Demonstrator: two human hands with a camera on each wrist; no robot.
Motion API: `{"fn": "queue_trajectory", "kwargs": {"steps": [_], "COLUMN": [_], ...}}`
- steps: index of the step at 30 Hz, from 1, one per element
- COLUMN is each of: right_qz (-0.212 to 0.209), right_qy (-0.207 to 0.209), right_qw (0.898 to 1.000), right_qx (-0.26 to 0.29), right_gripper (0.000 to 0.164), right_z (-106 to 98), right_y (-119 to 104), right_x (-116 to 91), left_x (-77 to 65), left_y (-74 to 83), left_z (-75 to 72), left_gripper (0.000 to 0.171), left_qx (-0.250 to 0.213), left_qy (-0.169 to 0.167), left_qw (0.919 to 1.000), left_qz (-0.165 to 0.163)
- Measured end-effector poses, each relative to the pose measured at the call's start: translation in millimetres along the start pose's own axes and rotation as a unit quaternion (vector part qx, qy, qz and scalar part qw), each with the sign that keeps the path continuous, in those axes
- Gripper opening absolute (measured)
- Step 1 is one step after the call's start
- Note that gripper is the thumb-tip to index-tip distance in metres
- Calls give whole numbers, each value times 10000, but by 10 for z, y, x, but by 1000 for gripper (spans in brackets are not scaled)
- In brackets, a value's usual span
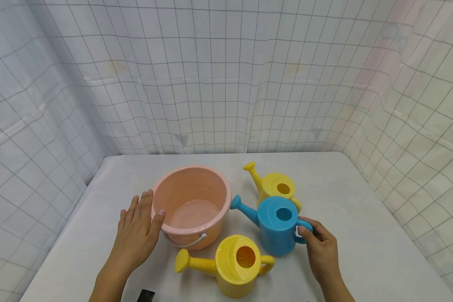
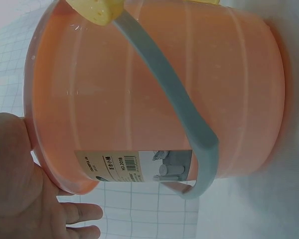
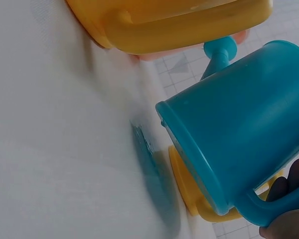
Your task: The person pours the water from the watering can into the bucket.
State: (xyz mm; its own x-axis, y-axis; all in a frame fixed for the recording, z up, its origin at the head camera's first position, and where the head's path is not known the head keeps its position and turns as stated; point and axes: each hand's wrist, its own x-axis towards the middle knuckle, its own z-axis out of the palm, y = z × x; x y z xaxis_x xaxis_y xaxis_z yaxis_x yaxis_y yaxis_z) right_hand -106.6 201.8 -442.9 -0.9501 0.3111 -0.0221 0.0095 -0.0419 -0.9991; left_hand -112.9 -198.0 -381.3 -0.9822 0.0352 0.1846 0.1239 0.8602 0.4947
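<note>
My right hand (image 1: 322, 247) grips the handle of a blue watering can (image 1: 277, 230), whose spout points left toward a pink bucket (image 1: 215, 233). In the right wrist view the can's base (image 3: 189, 154) tilts clear of the white table, over a bluish wet-looking patch (image 3: 154, 174). At the bucket's left side, my left hand (image 1: 137, 230) touches the rim with straight fingers, thumb over the edge. In front stands a yellow watering can (image 1: 235, 279), spout to the left. Another yellow watering can (image 1: 273, 181) is behind the blue one, partly hidden by it.
The bucket's pale handle (image 2: 174, 94) hangs down its side across a printed label (image 2: 134, 166). A small black object (image 1: 146, 295) lies at the near table edge. White grid-patterned curtains (image 1: 226, 84) enclose the table (image 1: 362, 201) at the back and both sides.
</note>
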Motion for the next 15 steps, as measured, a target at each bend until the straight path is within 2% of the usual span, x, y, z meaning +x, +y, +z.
{"fn": "queue_trajectory", "kwargs": {"steps": [15], "right_qz": [16], "right_qy": [-81], "right_qw": [9999], "right_qx": [115], "right_gripper": [36], "right_z": [27], "right_y": [127], "right_x": [-27], "left_x": [0], "left_y": [-11], "left_z": [9], "left_gripper": [67], "left_qx": [-14], "left_qy": [22], "left_qw": [10000], "left_qz": [7]}}
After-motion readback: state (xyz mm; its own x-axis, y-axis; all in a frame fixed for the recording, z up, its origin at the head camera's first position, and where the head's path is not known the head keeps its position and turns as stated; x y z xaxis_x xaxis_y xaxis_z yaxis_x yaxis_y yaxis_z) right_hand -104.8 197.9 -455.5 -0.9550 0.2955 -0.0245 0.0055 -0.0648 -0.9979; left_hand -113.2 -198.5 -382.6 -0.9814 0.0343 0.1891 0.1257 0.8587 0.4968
